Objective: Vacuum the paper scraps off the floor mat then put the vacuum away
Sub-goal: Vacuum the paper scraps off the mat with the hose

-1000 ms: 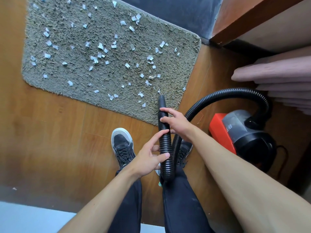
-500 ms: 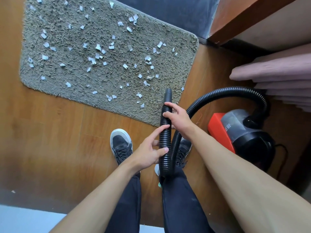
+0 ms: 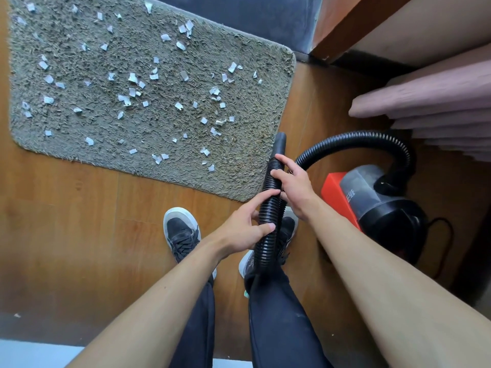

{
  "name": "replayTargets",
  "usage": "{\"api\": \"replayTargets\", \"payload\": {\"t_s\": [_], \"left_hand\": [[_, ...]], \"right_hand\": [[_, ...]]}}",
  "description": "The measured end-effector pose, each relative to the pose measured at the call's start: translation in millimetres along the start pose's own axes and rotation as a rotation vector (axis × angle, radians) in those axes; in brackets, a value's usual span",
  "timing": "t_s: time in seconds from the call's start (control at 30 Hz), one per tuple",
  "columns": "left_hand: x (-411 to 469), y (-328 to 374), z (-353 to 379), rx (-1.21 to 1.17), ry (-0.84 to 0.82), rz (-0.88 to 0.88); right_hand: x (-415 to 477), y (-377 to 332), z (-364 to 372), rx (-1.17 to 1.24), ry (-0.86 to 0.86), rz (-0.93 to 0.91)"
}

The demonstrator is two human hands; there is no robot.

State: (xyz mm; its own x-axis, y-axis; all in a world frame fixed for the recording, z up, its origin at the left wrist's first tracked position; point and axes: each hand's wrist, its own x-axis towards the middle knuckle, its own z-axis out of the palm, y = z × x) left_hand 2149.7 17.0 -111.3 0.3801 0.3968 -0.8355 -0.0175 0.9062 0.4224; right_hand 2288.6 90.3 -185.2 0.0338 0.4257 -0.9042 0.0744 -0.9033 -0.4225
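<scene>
Head view, looking down past two bare forearms. Both hands grip the black ribbed vacuum hose point(image 3: 268, 216), which runs from 6 o'clock up toward 12. Right hand point(image 3: 293, 185) is closed around the upper stretch, just behind the smooth black nozzle tip point(image 3: 279, 144). Left hand point(image 3: 243, 231) is wrapped on the stretch just below, thumb and fingers pinching it.

The nozzle tip sits over the near right corner of the shaggy grey-green floor mat point(image 3: 79, 139), pointing to 12 o'clock. The small white paper scraps point(image 3: 132, 78) lie scattered across the pile, mostly at 10 to 12 o'clock from the nozzle. None appear cleared. The patch right at the nozzle looks bare.

Step in hand, as I judge it: readying the hose, suction pass not yet begun. Next move calls for lowering the tip onto the pile and sweeping toward 10 o'clock, with enough hose slack from the canister.

Count:
- One mat.
- One hose, looping back at 3 o'clock.
- One red-and-black canister vacuum point(image 3: 372, 200), at 3 o'clock on the wooden floor point(image 3: 79, 235).
- Two dark sneakers point(image 3: 182, 232), the right one partly hidden by the hose.
- Scraps: several dozen, too many and too small for an exact tally.
</scene>
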Motion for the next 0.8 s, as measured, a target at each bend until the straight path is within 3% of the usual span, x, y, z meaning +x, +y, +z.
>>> {"api": "replayTargets", "payload": {"t_s": [0.2, 0.57, 0.8], "left_hand": [[-4, -5, 9, 0.037, 0.016, 0.026], [-36, -36, -5, -0.203, 0.112, 0.036], [-46, -37, -25, -0.291, 0.177, 0.049]], "right_hand": [[-4, 8, -5, -0.032, -0.021, 0.006], [-13, 3, 38, -0.319, -0.315, 0.010], [-14, -6, 74, -0.397, -0.329, 0.000]]}}
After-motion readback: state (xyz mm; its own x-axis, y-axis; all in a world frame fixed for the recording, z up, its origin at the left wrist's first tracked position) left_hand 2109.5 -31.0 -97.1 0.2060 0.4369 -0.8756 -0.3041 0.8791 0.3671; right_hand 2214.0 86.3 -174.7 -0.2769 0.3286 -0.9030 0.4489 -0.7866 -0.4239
